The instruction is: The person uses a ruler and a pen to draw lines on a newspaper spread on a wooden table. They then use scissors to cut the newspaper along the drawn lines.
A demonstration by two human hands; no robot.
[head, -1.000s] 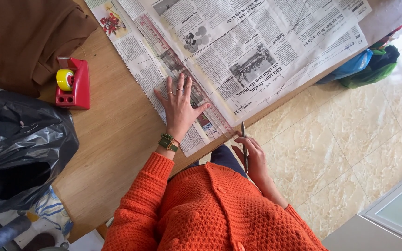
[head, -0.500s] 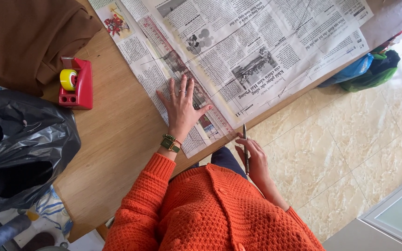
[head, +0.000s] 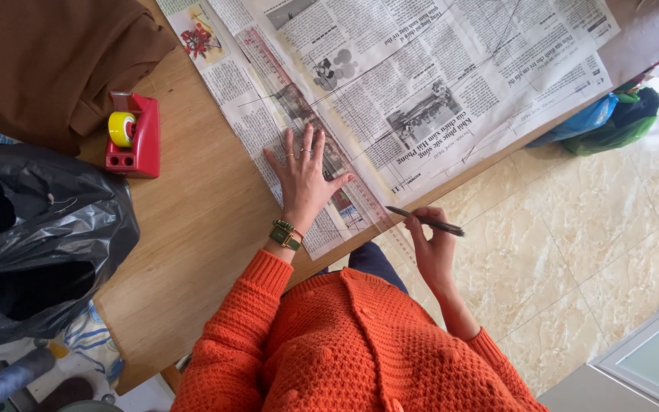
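Since a second ago the pen (head: pixel 425 222) swung sideways in the right hand (head: pixel 432 252), pinched in its fingers, so keep the left hand (head: pixel 304 179) spread flat pinning ruler (head: pixel 322 149) and newspaper (head: pixel 421 99) mid-frame on the desk (head: pixel 192 229).

Your newspaper (head: pixel 436 84) is thin matt paper on a smooth, satin wood table (head: pixel 192 229), under a clear plastic ruler (head: pixel 322 137). Beside you lie a glossy, crinkled black plastic bag (head: pixel 40 244), matt brown cloth (head: pixel 47 61) and polished marble-look floor (head: pixel 573 229).

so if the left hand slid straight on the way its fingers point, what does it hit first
Probably nothing solid: the left hand lies flat on a clear ruler over newspaper, and ahead the fingers meet only more ruler and paper, as far as this view shows.
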